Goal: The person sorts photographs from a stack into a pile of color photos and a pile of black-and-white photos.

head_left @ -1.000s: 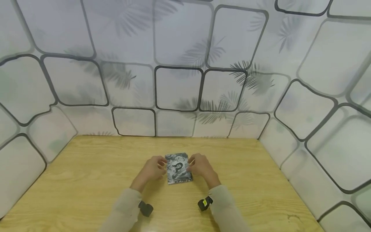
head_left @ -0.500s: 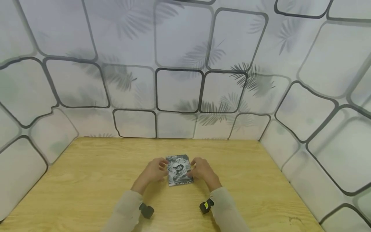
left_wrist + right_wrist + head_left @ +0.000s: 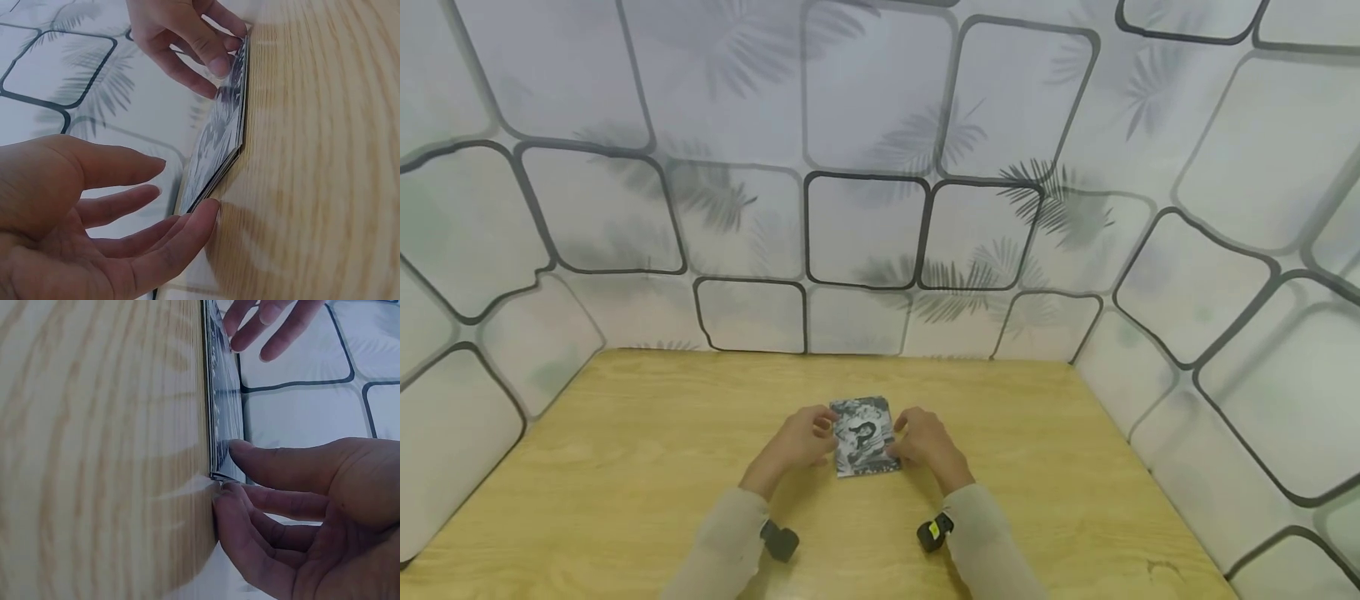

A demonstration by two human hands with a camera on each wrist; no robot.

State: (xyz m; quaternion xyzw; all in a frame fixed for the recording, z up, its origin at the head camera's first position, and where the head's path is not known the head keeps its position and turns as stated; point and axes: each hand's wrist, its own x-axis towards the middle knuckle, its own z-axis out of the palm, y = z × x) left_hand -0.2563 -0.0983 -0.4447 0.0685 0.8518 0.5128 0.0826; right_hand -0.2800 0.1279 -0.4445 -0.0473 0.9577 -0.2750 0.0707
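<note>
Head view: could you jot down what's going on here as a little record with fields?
Setting: wooden table boxed in by walls with a tile-and-leaf pattern
Item: thin black-and-white printed booklet, lying flat on the table
Left hand: fingertips at the booklet's left edge
Right hand: thumb on the cover, fingers at the right edge
Worn gear: a small black camera at each wrist
Sleeves: light beige

One thin black-and-white printed booklet (image 3: 864, 437) lies on one wooden table (image 3: 625, 467). Two hands are at it: one left hand (image 3: 797, 440) and one right hand (image 3: 925, 440). Two pale sleeves (image 3: 722, 546) cover the forearms. Two small black wrist cameras (image 3: 778, 540) sit under the wrists, one on each arm, and one of them carries a yellow mark
</note>
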